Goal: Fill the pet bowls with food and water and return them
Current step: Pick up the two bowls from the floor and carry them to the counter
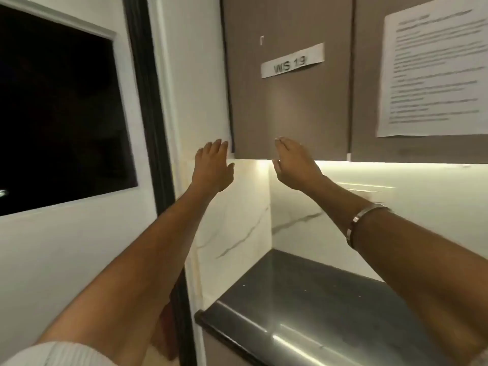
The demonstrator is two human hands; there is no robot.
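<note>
No pet bowl, food or water shows in the head view. My left hand (212, 166) is raised with straight fingers in front of the white wall, just left of the lower corner of a brown wall cabinet (290, 107). My right hand (295, 165) is raised too, fingers straight, its fingertips over the cabinet door's bottom edge. Both hands hold nothing. The cabinet door is closed and carries a paper label reading "WS 19" (291, 64).
A dark glossy countertop (303, 307) lies below the cabinet, with a white marble backsplash (295, 215) lit by an under-cabinet strip. A printed sheet (433, 72) hangs on the neighbouring door. A dark window (58, 114) and black frame post (150, 107) stand left.
</note>
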